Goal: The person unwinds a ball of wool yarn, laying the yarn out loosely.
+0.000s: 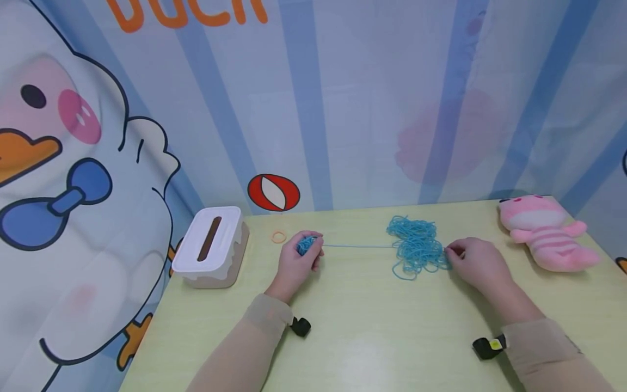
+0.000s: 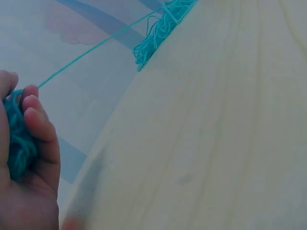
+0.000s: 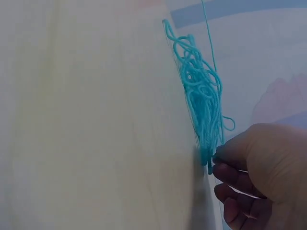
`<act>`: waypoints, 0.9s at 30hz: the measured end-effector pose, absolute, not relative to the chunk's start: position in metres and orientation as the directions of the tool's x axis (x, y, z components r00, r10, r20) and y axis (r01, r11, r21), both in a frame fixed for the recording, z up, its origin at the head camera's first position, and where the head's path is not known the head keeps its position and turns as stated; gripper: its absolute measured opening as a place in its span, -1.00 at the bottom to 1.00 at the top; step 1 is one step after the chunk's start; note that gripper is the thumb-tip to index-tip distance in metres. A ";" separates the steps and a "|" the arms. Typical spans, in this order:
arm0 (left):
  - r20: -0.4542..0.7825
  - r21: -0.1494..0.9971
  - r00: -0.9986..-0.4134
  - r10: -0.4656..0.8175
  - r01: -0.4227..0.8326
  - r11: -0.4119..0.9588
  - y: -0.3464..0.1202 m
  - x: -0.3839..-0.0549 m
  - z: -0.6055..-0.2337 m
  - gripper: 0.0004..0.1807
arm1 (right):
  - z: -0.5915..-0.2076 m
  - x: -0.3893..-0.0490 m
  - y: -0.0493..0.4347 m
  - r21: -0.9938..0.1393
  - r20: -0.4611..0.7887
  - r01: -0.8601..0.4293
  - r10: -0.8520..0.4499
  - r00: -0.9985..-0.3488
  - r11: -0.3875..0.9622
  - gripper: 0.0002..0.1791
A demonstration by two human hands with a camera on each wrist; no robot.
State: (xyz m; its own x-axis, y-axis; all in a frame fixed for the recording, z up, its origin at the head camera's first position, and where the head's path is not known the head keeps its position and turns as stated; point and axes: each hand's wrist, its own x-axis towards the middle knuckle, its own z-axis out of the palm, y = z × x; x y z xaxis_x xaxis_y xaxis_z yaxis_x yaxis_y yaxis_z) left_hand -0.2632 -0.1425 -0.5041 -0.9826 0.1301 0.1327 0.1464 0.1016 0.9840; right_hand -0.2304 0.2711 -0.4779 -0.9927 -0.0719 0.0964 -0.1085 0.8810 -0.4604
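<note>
My left hand curls round a small wound ball of blue yarn, which shows between thumb and fingers in the left wrist view. From it a single taut strand runs right to a loose, tangled heap of the same yarn on the table. At the heap's right edge is my right hand, its thumb and forefinger pinching the yarn. The right wrist view shows these fingertips at the near end of the heap, with the other fingers curled below.
A white-lidded box with a brown slot stands at the table's left. Between it and my left hand lies a small orange ring. A pink striped plush toy lies at the right. Behind the table hangs a printed curtain.
</note>
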 end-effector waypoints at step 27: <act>0.209 0.974 -0.932 0.296 0.225 0.018 -0.141 -0.260 -0.500 -0.58 | -0.461 -0.240 0.070 -0.528 0.232 -0.463 -0.404 -0.885 0.712 -0.60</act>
